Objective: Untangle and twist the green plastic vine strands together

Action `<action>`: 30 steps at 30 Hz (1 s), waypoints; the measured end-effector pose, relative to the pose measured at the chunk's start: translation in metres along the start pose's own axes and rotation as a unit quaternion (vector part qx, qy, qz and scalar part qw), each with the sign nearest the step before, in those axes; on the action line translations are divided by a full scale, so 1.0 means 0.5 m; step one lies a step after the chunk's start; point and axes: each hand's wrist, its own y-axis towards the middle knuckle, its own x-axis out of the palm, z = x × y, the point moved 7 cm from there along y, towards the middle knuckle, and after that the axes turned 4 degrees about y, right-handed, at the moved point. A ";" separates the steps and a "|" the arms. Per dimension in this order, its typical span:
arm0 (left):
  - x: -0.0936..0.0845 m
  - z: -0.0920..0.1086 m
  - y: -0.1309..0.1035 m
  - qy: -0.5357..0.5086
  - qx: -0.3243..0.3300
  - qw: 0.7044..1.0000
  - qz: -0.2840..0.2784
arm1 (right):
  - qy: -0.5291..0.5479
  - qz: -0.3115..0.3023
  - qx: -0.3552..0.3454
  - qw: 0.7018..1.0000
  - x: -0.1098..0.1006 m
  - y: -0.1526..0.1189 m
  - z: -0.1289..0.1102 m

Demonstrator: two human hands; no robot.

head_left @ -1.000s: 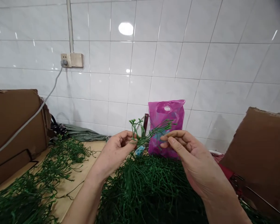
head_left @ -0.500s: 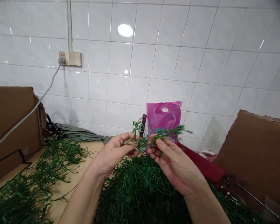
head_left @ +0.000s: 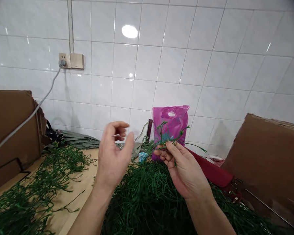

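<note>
Sprig [head_left: 170, 138]: thin green, branched, plastic-looking.

No words, labels, brands or numbers can be read anywhere in the view — the pink plastic bag [head_left: 171, 125] against the tiled wall carries a blurred blue print, too soft to tell whether it holds lettering, and the brown cardboard pieces [head_left: 269, 156] show bare faces.
</note>
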 end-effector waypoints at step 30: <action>0.100 -0.010 -0.033 -0.120 -0.109 0.937 -0.309 | -0.301 0.023 -0.250 0.920 -0.033 -0.006 -0.087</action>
